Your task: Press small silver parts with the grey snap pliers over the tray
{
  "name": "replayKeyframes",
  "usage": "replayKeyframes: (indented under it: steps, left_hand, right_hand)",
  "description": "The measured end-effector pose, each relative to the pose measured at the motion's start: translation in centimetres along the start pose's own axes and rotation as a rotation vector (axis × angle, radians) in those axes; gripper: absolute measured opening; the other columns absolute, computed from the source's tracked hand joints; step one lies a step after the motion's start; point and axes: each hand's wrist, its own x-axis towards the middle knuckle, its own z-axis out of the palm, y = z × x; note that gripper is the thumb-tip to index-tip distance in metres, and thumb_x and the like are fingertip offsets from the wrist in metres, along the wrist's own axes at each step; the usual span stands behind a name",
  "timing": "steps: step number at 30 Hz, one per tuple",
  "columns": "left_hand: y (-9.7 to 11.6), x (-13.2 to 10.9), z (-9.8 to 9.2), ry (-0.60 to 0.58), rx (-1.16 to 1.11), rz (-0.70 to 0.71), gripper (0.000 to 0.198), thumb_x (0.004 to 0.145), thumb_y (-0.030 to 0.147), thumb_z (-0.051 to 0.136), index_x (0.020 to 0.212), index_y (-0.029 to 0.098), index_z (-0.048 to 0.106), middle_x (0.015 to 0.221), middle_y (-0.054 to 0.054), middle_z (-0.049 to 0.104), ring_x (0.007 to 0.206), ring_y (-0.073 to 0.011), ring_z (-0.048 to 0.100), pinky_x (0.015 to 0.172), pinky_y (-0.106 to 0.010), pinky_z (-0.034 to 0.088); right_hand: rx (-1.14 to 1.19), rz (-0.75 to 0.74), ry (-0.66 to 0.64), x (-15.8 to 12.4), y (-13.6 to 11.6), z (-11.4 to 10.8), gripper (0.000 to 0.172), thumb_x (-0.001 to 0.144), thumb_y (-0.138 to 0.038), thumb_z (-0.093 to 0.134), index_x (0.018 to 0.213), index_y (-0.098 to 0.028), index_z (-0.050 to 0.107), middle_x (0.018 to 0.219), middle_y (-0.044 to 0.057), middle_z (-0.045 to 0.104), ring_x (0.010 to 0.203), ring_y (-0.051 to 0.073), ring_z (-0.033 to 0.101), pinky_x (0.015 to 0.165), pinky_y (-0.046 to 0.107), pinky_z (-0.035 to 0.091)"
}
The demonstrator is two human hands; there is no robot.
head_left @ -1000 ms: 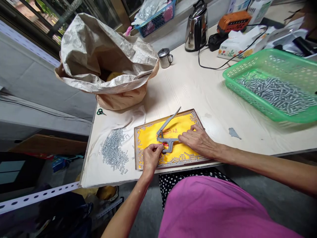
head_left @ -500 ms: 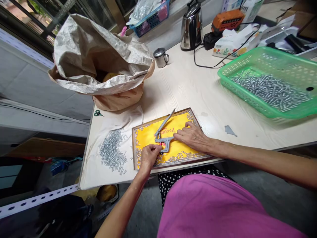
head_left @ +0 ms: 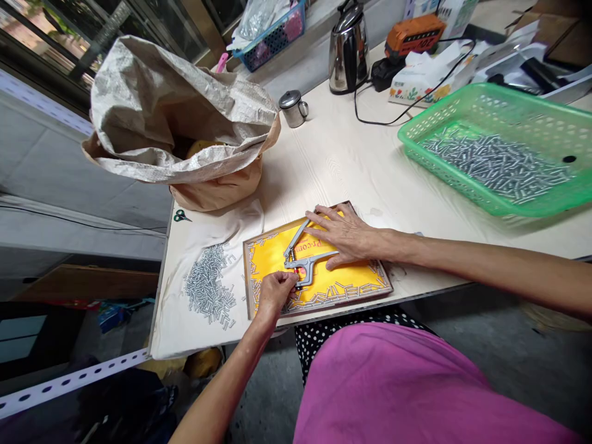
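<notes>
My left hand [head_left: 275,295] grips the jaw end of grey metal press pliers [head_left: 305,262], its fingers curled around the part near a small red spot. The pliers lie on a wood-framed tray with a yellow printed lining [head_left: 277,229], and short silver metal tubes [head_left: 319,296] are scattered along its edges. My right hand [head_left: 345,234] rests flat on the yellow surface with its fingers spread, and its thumb is close to the pliers' lower handle. Part of the pliers' jaw is hidden under my left hand.
A white cloth [head_left: 198,327] bears a pile of silver tubes [head_left: 208,287]. A green plastic basket [head_left: 451,108] holds many more at the right. Behind stand a large paper sack [head_left: 152,117], scissors [head_left: 182,216], a steel mug [head_left: 293,108], a kettle [head_left: 348,52] and a tissue box [head_left: 420,80].
My right hand has slid farther up the tray, over the pliers' handle side, with its fingers spread wider. My left hand stays on the pliers. The whole view has drifted slightly left.
</notes>
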Motion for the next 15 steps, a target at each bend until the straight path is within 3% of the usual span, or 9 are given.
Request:
replayKeyframes:
  steps: [8,15]
  left_hand:
    - [0.0,-0.2,0.3,0.023,-0.033,0.014,0.033,0.058,0.044,0.079,0.06,0.014,0.066,0.049,0.002,0.056,0.044,-0.0096,0.052,0.047,-0.022,0.044]
    - [0.4,-0.6,0.4,0.046,-0.037,-0.018,0.031,0.058,0.042,0.078,0.062,0.014,0.066,0.048,0.003,0.057,0.042,-0.0092,0.051,0.045,-0.022,0.042]
  right_hand:
    - [-0.002,-0.044,-0.07,0.9,0.9,-0.3,0.088,0.074,-0.067,0.065,0.143,-0.018,0.043,0.153,0.021,0.035,0.137,0.045,0.022,0.098,0.059,0.029]
    - [-0.043,-0.039,-0.077,1.7,0.6,-0.5,0.086,0.072,-0.067,0.065,0.138,-0.014,0.047,0.127,0.018,0.056,0.114,0.035,0.042,0.088,0.046,0.032]
